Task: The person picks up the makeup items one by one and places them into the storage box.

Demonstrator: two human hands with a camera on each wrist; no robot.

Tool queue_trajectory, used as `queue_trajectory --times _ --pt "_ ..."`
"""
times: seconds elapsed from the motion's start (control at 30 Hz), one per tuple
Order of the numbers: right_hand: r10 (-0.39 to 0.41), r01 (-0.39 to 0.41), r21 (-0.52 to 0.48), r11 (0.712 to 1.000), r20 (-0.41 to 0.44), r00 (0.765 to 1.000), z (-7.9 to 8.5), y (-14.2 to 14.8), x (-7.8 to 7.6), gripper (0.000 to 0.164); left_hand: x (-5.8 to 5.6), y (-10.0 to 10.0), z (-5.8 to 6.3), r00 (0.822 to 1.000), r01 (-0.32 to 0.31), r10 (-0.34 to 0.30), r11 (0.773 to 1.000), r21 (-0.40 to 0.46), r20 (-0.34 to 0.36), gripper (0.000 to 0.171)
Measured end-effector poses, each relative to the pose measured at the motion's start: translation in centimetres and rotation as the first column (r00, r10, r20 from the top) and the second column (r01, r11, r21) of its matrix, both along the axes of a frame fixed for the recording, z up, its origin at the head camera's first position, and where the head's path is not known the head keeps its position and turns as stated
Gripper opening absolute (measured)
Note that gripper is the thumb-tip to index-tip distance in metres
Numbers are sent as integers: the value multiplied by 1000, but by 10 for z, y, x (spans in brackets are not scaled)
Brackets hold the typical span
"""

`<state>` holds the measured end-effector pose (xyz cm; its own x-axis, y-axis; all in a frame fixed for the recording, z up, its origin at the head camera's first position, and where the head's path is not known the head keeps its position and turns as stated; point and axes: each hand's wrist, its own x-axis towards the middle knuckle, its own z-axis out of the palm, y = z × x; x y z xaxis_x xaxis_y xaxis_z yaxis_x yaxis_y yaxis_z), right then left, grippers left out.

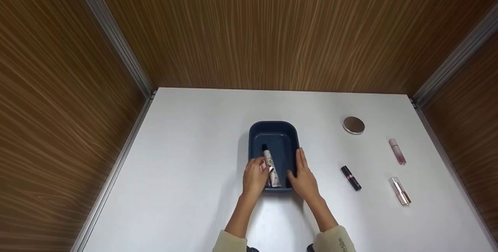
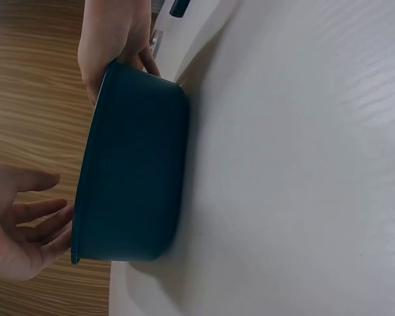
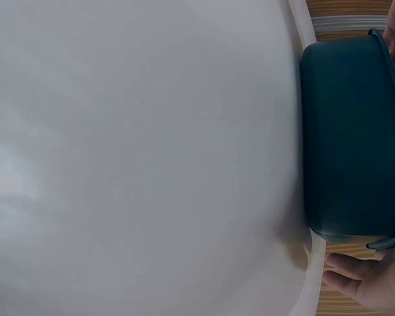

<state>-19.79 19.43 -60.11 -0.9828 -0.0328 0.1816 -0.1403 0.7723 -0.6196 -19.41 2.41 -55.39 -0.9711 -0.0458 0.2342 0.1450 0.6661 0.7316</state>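
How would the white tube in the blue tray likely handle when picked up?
The white tube probably gives when squeezed, since its body widens to a flat end. That flat end should also discourage rolling. The narrow black cap looks stiffer, so likely makes a firmer grip point.

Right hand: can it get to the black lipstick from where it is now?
Looks like yes. The right hand is at the right side of the box, and nothing stands between it and the black lipstick on the table. It would likely need to come off the box first.
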Motion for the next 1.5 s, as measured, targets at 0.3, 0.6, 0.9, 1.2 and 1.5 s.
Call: queue_trajectory --times 0.3,0.6,0.9,1.2,1.5 --pt "12 -13 -16 1000 -22 1000 1 1 0 75 -12 -10 -18 978 -12 13 1000 6 -207 29" --pt "19 -19 -16 1000 -19 1000 -1 0 1 74 -16 -13 -46 979 58 -58 998 -7 -196 50" --pt "9 -9 -23 1000 -14 1000 1 0 1 75 -21 -12 -52 978 72 -72 997 -8 -194 53" --pt "8 -8 -28 1000 -1 1000 1 1 -1 76 -19 -12 -54 988 20 -10 998 66 -156 58" --pt "25 -24 -49 999 15 1000 0 2 0 77 -17 -12 -50 994 10 -5 999 42 -109 57"
